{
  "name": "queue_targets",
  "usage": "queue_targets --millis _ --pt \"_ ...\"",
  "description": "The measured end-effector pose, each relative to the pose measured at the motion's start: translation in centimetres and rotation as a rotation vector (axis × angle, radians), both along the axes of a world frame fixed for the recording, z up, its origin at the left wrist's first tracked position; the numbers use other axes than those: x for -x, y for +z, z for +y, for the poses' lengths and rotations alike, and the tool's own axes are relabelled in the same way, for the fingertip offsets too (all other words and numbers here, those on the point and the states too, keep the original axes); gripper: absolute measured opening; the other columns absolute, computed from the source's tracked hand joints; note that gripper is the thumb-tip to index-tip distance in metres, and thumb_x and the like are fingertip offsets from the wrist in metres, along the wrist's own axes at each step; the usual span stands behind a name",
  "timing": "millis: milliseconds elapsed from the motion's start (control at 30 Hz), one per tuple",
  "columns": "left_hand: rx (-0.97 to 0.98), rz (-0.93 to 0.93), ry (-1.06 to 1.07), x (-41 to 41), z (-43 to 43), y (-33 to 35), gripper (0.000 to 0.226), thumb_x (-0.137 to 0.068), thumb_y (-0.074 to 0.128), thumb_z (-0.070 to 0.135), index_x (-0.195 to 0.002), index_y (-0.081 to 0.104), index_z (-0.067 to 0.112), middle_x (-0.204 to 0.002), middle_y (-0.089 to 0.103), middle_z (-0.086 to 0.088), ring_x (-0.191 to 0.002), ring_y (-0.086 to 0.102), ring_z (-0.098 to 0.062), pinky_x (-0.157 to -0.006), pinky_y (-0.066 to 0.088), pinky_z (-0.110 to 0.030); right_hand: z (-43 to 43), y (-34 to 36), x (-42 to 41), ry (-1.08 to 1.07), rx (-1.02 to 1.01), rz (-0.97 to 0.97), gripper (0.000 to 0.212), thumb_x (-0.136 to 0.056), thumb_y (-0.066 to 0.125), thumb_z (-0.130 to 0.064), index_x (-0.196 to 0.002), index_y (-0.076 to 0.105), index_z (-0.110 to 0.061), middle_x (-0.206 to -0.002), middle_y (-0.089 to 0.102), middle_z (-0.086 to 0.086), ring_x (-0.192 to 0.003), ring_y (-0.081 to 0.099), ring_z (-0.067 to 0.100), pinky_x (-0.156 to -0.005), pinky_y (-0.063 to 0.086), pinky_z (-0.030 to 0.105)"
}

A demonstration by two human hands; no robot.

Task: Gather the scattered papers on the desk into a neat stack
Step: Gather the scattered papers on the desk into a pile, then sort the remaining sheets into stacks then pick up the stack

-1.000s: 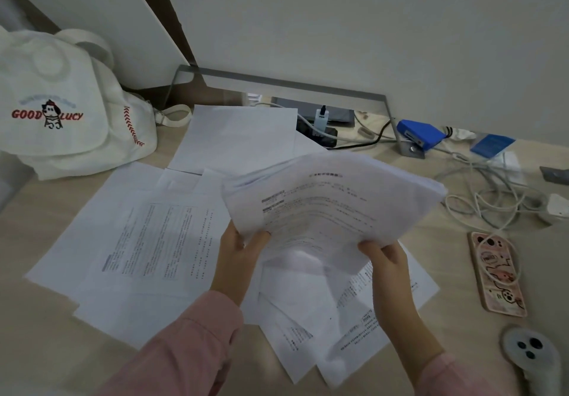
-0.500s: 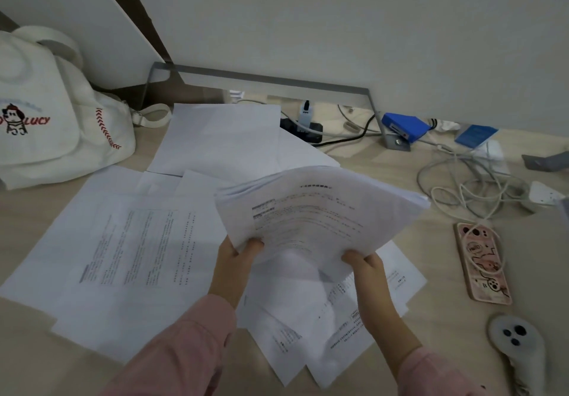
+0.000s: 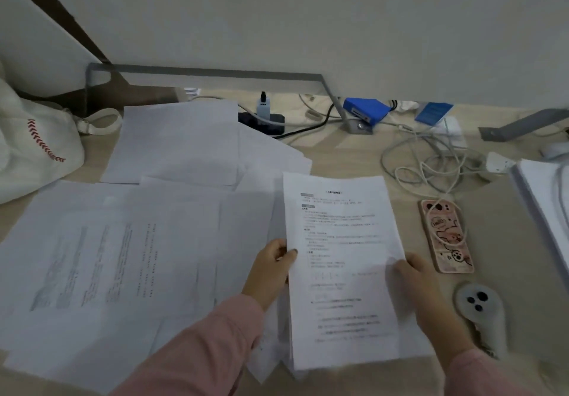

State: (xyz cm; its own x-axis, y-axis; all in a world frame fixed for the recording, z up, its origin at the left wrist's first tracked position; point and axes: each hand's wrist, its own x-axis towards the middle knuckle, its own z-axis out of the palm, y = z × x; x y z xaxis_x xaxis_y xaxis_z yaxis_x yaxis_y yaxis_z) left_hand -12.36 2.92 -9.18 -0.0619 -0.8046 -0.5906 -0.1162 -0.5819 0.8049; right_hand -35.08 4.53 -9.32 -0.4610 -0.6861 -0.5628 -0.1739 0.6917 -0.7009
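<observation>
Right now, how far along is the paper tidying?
Done: several sheets form one squared stack. In hand: the left hand and right hand have its side edges in their grip. Left: loose sheets spread over the desk, plus blank sheets toward the back.

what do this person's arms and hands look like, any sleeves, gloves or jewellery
Both arms wear pink long sleeves, the left sleeve and right sleeve reaching the wrists. The left hand and right hand are bare: no gloves, rings or watch show. The left thumbnail looks dark, perhaps polished.
</observation>
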Motion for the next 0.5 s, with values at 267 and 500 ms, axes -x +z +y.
queue_targets --millis 267,500 --pt "-0.148 0.016 -0.21 4.8 1.3 -3.7 0.022 -0.092 0.044 0.007 -0.089 0.058 0.023 -0.097 0.066 -0.006 -0.086 0.06 -0.02 -0.093 0.048 -0.046 2.1 -2.6 4.2 -0.067 -0.125 0.12 0.029 -0.089 0.039 -0.003 -0.115 0.052 -0.005 -0.104 0.059 0.017 -0.087 0.052 0.029 -0.076 0.041 0.036" --pt "-0.108 0.102 -0.347 4.2 1.4 -3.4 0.041 -0.093 0.042 0.005 -0.113 0.046 0.041 -0.106 0.06 0.015 -0.095 0.056 0.001 -0.076 0.044 -0.005 3.2 -3.3 3.9 -0.038 -0.132 0.173 0.032 -0.09 0.04 -0.007 -0.119 0.053 -0.007 -0.102 0.061 0.011 -0.079 0.052 0.022 -0.059 0.036 0.026"
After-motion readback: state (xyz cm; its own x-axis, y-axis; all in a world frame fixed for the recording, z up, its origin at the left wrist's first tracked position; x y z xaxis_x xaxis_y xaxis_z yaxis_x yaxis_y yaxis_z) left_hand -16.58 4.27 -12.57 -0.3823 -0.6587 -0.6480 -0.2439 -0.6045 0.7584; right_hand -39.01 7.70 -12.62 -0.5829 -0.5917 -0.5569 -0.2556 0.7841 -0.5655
